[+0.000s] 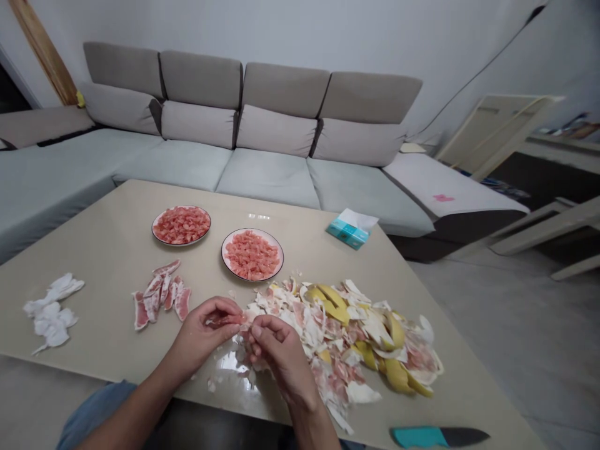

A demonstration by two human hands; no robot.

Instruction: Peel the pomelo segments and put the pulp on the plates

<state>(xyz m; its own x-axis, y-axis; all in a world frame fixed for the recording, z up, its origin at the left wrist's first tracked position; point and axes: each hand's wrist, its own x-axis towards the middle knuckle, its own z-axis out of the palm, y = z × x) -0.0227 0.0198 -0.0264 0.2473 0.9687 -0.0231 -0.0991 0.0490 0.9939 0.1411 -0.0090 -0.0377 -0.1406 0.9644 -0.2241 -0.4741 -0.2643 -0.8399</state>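
My left hand (204,330) is closed round a pink piece of pomelo flesh (220,320), partly hidden by the fingers. Close beside it, my right hand (284,353) has its thumb and fingers pinched together; whatever is between them is too small to make out. Just right of both hands spreads a heap of white pomelo membrane and pith (300,325) with yellow peel (330,303). Beyond the hands stands a dark-rimmed plate (280,265) of pink pomelo pulp (252,254). To the left lie several pomelo segments (162,292), with white membrane still on them.
A second plate (154,237) of pulp stands farther back left. Crumpled white tissues (55,312) lie at the table's left, and a blue tissue box (349,231) at the back right. A teal-handled knife (438,436) rests near the front edge. Behind the table (117,219) is a sofa (267,175).
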